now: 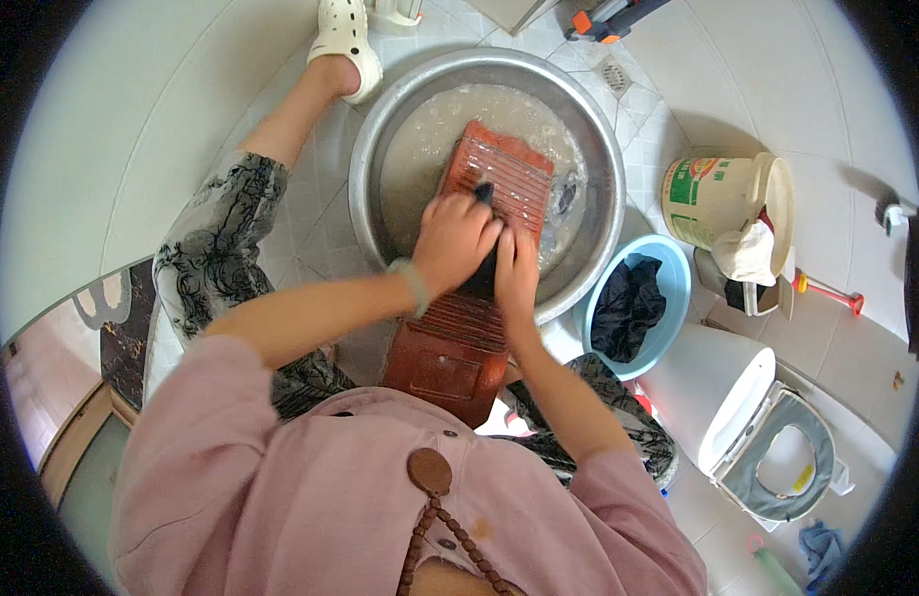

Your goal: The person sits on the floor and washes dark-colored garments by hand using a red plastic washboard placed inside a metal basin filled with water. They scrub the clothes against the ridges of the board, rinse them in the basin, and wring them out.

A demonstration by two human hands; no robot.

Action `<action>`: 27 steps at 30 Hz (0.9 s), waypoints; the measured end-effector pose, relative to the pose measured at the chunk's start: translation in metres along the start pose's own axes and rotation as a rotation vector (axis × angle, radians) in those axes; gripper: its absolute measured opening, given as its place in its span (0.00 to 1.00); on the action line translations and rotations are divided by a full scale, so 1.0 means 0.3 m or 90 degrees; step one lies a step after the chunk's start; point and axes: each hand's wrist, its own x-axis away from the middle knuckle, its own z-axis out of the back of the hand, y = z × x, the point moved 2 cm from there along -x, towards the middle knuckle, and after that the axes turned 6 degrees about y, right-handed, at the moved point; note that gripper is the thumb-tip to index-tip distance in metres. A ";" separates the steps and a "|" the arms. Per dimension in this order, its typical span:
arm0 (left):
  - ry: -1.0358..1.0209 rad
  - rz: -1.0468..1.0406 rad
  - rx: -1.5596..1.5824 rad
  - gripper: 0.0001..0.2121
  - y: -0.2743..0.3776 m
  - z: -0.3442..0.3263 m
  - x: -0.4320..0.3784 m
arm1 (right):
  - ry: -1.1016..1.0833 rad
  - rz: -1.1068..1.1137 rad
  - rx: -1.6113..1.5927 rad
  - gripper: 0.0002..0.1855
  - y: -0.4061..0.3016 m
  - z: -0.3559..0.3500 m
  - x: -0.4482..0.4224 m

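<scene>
A reddish-brown washboard (pixel 497 160) leans in a large metal basin (pixel 366 171), its lower end coming out over the near rim towards my body. Cloudy, sudsy water (pixel 418 141) fills the basin's bottom. On the ridges lies a wet black cloth (pixel 480 279), partly hidden by my hands. My left hand (pixel 456 237) is closed over the cloth with a pale band at the wrist. Close beside it, my right hand (pixel 517 274) grips the cloth's right side with fingers bent over it. Some dark and clear material (pixel 567 197) sits in the water right of the board.
Right of the basin, a light-blue tub (pixel 679 287) holds black clothes (pixel 627 313). A white plastic bucket (pixel 690 197) lies on its side beyond it. An open toilet (pixel 776 454) stands lower right. A floor drain (pixel 614 76) is at the upper right.
</scene>
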 end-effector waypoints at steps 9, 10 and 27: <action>0.103 -0.045 -0.071 0.14 0.010 -0.093 -0.161 | 0.147 0.056 0.089 0.09 0.135 -0.066 -0.188; 0.228 -0.046 -0.112 0.13 -0.012 -0.118 -0.207 | 0.170 0.118 0.163 0.12 0.074 -0.068 -0.240; 0.161 -0.049 -0.101 0.15 -0.017 -0.115 -0.193 | 0.181 0.146 0.134 0.11 0.097 -0.078 -0.251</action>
